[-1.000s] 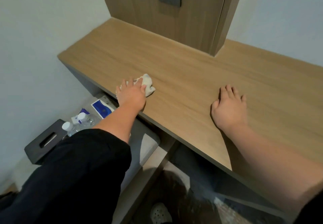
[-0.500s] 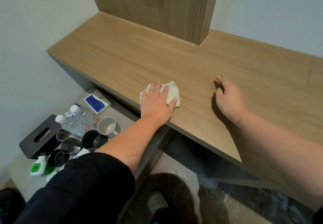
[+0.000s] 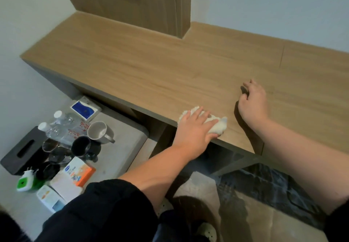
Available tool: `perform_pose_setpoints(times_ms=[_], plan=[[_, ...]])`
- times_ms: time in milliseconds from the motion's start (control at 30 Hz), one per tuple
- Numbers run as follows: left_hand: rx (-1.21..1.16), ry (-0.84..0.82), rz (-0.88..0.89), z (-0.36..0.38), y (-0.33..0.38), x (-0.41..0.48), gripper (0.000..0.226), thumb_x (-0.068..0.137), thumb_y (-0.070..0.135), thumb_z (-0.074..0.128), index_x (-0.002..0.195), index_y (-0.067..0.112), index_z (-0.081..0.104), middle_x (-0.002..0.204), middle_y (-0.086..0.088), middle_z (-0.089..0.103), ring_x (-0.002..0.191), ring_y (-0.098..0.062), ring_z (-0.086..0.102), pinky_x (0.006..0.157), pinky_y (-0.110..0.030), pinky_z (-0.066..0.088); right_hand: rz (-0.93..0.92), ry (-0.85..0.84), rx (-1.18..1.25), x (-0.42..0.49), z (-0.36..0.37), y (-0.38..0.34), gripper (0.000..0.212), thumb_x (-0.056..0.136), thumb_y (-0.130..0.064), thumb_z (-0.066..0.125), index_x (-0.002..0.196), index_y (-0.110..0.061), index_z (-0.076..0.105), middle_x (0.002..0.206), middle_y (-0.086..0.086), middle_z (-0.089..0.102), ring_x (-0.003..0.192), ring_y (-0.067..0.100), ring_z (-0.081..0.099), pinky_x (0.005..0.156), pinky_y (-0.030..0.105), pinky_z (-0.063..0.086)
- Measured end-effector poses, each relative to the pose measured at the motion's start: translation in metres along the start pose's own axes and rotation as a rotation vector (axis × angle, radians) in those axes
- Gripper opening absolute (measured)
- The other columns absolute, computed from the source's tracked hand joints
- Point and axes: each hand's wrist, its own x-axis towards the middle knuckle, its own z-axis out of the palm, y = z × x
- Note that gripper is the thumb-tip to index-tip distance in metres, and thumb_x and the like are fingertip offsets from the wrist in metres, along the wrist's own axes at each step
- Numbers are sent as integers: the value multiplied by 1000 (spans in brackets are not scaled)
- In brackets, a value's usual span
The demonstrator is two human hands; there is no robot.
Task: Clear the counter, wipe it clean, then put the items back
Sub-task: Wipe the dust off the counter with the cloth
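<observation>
The left hand, fingers straight and flat, is pressing a white cloth onto the counter at its front edge. The right hand is resting on the counter just right of the cloth, fingers loosely curled and holding nothing. Bottles, a mug and a black box are sitting on the grey bench below the counter's left end.

A crumpled white cloth is lying at the front edge of the wooden counter, centre frame, under the flat left hand. Bottles, mugs and boxes are sitting crowded at lower left.
</observation>
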Motion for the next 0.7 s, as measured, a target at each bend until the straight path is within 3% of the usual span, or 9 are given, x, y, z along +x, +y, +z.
perform_pose_setpoints(times_ms=[67,133,233,300,433,567,700], plan=[[-28,-34,298,2,16,-19,43,96,38,52,136,23,55,150,-9,43,142,-29,33,114,-47,27,-4,-4,-65,0,-9,4,43,95,-7,41,138,-3,47,152,17,34,140,32,29,118,40,18],[-90,-44,382,-3,17,-26,40,93,29,60,131,15,59,145,-12,49,137,-29,42,111,-46,34,4,-21,-173,5,-17,10,45,95,-11,42,140,-2,43,153,17,31,142,32,25,119,44,13],[-286,77,44,-32,-1,7,44,96,18,56,140,16,49,152,-4,40,141,-22,33,119,-42,24,57,-68,-324,10,-21,24,50,97,-17,39,145,-6,34,158,14,21,146,29,15,119,51,5],[-162,191,-166,-49,-26,47,45,98,20,52,143,22,45,157,0,31,147,-20,19,120,-49,16,70,-71,-359,8,-19,36,53,97,-21,36,149,-7,29,159,12,19,147,27,13,119,51,5],[-62,-2,-512,-46,-68,111,46,105,32,30,152,34,25,163,0,10,150,-25,-3,117,-58,7,52,-38,-330,9,-13,43,54,96,-21,35,148,-6,29,158,13,20,147,26,14,120,48,6],[2,-129,-514,-30,-60,130,53,102,53,18,153,44,9,164,-3,1,149,-33,-9,115,-62,-4,46,-11,-302,12,-11,46,54,96,-20,35,149,-7,29,158,12,21,147,26,14,120,46,5],[52,-102,-417,-26,-50,118,50,103,49,22,152,46,14,164,-4,6,149,-32,-1,117,-59,2,44,-18,-323,11,-12,44,55,95,-20,34,148,-7,29,158,12,22,147,26,15,120,46,6]])
